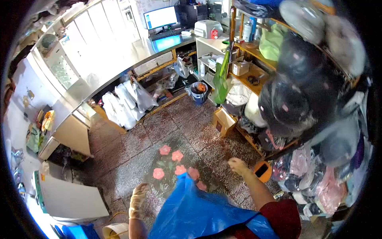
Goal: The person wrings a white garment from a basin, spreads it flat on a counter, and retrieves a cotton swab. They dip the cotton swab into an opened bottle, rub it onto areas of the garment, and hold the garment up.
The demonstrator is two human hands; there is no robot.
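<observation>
Left hand [138, 196] is hanging out over the floor [167, 107], fingers loosely bent, pale and glove-like up to the wrist – I'm not able to make out if it's gripping anything. Right hand [238, 166] is hovering further forward, fingers curling in; whether they're closing on something, I'm not managing to see. Nearest to the right hand, an orange round top [268, 175] is standing just beside my forearm, with a black rectangle [261, 170] sitting on it. Blue apron [191, 207] is spreading between my arms, dark red sleeve [280, 215] showing on the right. Pink flowers [177, 155] are showing on a dark patch of floor ahead, the apron covering part of it. Pale bucket [108, 231] is standing near my left forearm. Further out – cardboard box [225, 121] is sitting at the shelf foot, dark bin [199, 98] is standing behind it, white bags [131, 99] are hanging under the counter, monitor [160, 18] is glowing on top, black bags [286, 103] are bulging from the right-hand shelves
</observation>
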